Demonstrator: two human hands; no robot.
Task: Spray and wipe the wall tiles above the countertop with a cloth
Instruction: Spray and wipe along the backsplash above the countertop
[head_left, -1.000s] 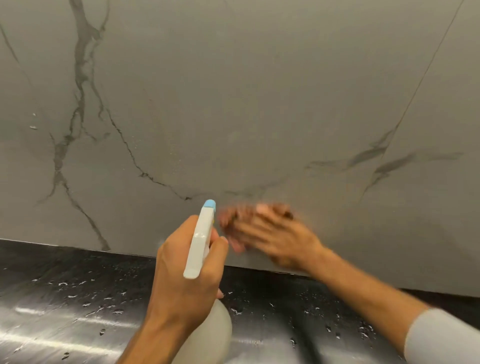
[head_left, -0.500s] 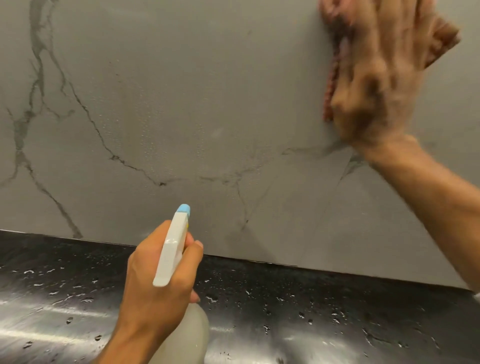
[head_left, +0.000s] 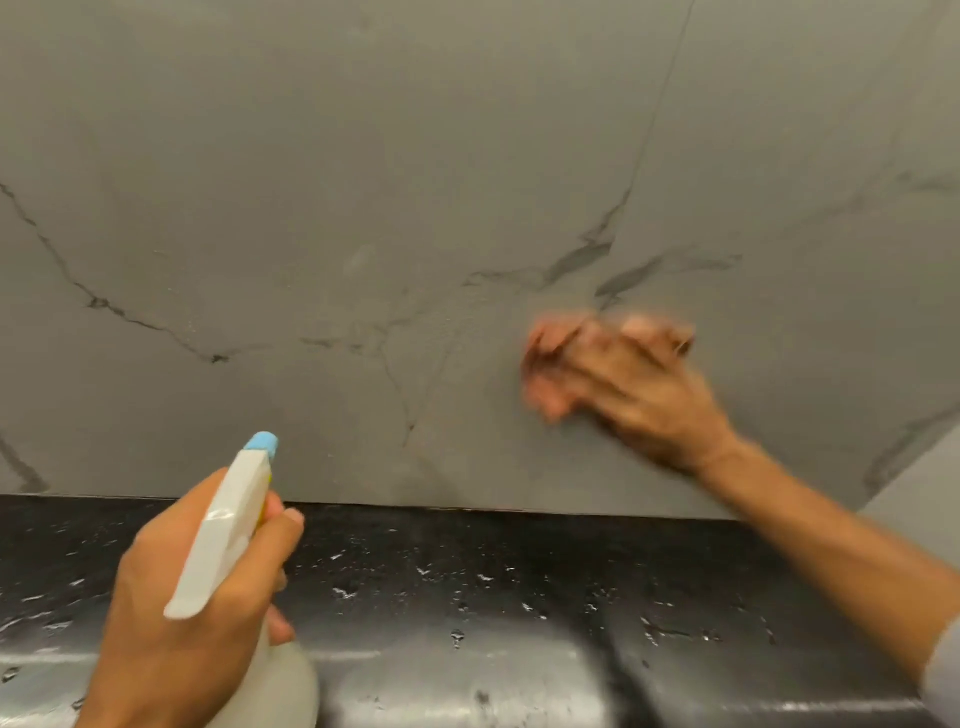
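Observation:
Grey marble-look wall tiles (head_left: 363, 156) with dark veins fill the upper view. My right hand (head_left: 639, 395) presses a reddish-pink cloth (head_left: 540, 364) flat against the tile low on the right; both are motion-blurred and the cloth is mostly hidden under the fingers. My left hand (head_left: 176, 597) grips a white spray bottle (head_left: 228, 525) with a blue nozzle tip, held upright above the counter at lower left, nozzle aimed at the wall.
A glossy black countertop (head_left: 493, 597) speckled with water drops runs along the bottom, meeting the wall at a dark seam. A thin tile joint (head_left: 660, 104) runs up the wall on the right. A lighter side wall (head_left: 924, 493) shows at far right.
My right hand with the cloth swept from high on the wall at upper right down to low on the tile. The spray bottle in my left hand stayed about where it was.

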